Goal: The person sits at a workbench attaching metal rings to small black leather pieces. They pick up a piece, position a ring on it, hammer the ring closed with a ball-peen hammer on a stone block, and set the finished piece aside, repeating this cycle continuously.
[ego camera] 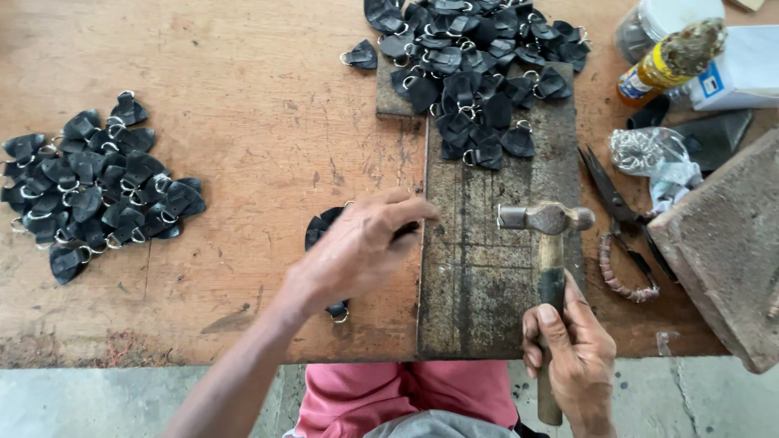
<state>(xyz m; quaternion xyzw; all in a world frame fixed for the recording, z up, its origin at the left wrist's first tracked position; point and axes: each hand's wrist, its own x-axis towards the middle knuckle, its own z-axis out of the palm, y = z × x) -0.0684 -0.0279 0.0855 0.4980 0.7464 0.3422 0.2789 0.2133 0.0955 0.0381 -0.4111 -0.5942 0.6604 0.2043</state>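
While we look down at the scarred wooden bench [243,105], our right hand [578,357] is wrapped tight round a hammer [550,243] w/ worn wood handle, steel head resting on a dark, scored metal slab [479,276]. Left hand [357,247], fingers together, presses flat on black leather tabs [320,229] w/ metal rings at slab's left edge; tabs mostly hidden under palm. Heaps of like pcs: far pile [475,57], left pile [93,186]. Scissors [621,235] lie right of slab.

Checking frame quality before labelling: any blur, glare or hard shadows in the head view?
Head view: even, soft light, no glare; left hand slightly motion-soft, with a faint shadow on the table; hammer in the right hand and the black pieces sharp.
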